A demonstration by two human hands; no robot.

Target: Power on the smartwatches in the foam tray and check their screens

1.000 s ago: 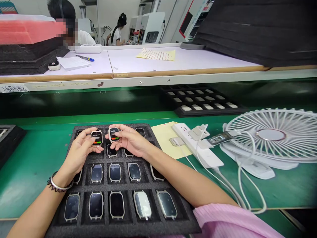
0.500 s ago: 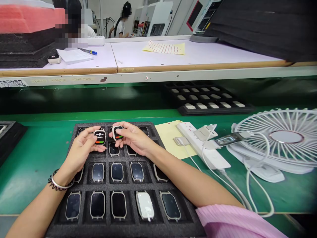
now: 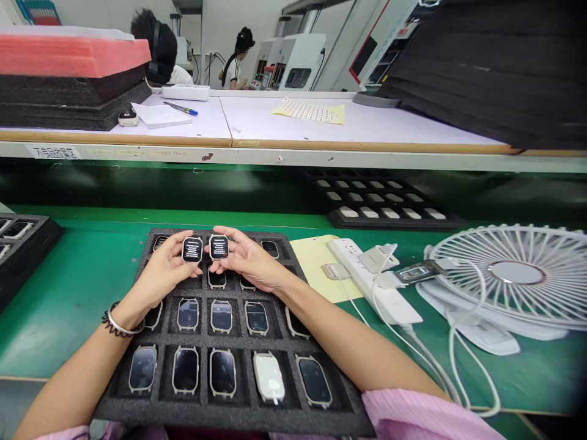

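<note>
My left hand [image 3: 164, 269] grips a smartwatch case [image 3: 192, 250] by its edges, its lit screen showing lines of white text. Beside it, my right hand [image 3: 250, 260] holds a second smartwatch [image 3: 219, 247] with similar text on its screen. Both watches are held upright, side by side, over the back rows of a black foam tray [image 3: 206, 406]. Several strapless watches with dark screens lie in the tray's compartments, such as one dark watch [image 3: 222, 373] in the front row. A white-faced piece [image 3: 269, 377] lies in another front compartment. My hands hide part of the back rows.
Right of the tray are a yellow sheet [image 3: 316, 250], a white power strip [image 3: 376, 281] with plugs and cables, and a white fan [image 3: 513, 275]. Another filled foam tray [image 3: 339, 221] sits beneath the shelf [image 3: 257, 145]. More foam [image 3: 32, 263] stands left. Two people are beyond.
Both watch screens have changed from a display with a red and green bar to plain white text. The two watches now face me more squarely. The camera view has shifted slightly.
</note>
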